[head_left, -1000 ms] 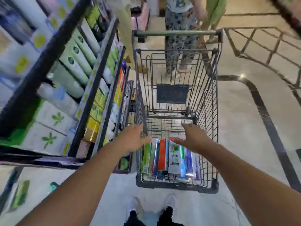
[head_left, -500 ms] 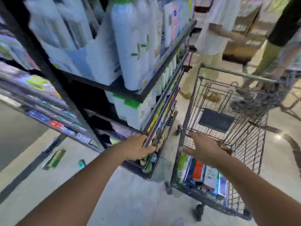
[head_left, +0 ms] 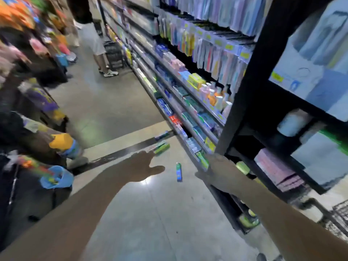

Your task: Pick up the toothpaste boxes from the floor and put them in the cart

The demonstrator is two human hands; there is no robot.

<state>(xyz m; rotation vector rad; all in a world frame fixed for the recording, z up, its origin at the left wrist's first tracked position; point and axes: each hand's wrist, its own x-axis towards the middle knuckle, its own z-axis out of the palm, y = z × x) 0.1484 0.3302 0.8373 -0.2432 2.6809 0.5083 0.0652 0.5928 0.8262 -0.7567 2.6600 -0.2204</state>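
Dim aisle, heavy motion blur — worst at the wide-angle edges; one glare spot on the floor [head_left: 144,182] beneath the left hand [head_left: 140,166].

Your two bare arms, seen from the head camera.

Your left hand [head_left: 140,166] and right hand [head_left: 216,171] wear no gloves, rings or watch, and both forearms are bare right up to the near edge of the view, with no sleeve or cuff showing. At the near right, by the bottom edge, a dark rounded shape may be the toe of your shoe; it is too blurred to tell.
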